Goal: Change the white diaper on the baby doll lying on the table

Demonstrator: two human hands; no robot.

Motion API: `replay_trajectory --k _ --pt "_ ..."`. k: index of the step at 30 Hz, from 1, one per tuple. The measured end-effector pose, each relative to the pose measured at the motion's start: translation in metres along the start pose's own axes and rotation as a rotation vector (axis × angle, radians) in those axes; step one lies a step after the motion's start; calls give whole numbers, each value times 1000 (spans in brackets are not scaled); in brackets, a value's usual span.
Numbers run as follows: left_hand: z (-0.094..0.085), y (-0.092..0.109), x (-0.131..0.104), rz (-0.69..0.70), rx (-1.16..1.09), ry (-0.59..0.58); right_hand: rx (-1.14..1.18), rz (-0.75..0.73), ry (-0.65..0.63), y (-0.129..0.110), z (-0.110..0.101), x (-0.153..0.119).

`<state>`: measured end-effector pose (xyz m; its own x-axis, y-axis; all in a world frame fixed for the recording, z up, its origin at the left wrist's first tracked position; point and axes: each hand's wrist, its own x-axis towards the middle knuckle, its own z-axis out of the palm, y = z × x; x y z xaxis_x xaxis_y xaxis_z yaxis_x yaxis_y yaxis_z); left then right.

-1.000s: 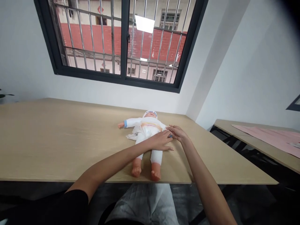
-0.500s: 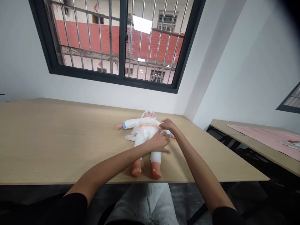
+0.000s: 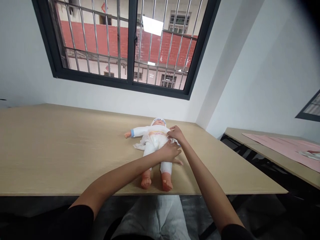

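Note:
A baby doll in a white outfit with blue cuffs lies on its back on the table, feet towards me. Sheer white cloth with a peach-coloured band goes round its waist and spreads out at the left side. My left hand rests across the doll's hip and upper leg, fingers apart and thumb stretched out. At the right side of the waist, my right hand has its fingers bent together on the edge of the sheer cloth. The doll's arm on that side is mostly hidden behind my hands.
The wooden table reaches the wall below a barred window. Its front edge runs just beyond the doll's feet. To the right, past a gap, stands another table with a pink cloth on it.
My right hand has shifted slightly left, closer in to the doll's waist. My left hand stays almost in place on the hip.

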<state>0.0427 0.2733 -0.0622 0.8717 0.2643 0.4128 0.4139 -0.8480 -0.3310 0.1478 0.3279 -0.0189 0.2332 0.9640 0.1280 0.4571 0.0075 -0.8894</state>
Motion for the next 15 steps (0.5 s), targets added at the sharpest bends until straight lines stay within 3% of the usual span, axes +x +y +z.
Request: replay_trajectory --k 5,8,11,15 --pt "-5 0 -2 -73 -49 -21 253 -16 -21 -9 1 -11" --pt "-6 -1 -2 -99 -70 -39 361 -58 50 -7 -6 -11" --pt "-6 -1 -2 -104 -91 -20 358 -132 122 9 -16 -4" --pt "-7 0 -2 -101 -99 -7 383 -141 109 43 -18 1"
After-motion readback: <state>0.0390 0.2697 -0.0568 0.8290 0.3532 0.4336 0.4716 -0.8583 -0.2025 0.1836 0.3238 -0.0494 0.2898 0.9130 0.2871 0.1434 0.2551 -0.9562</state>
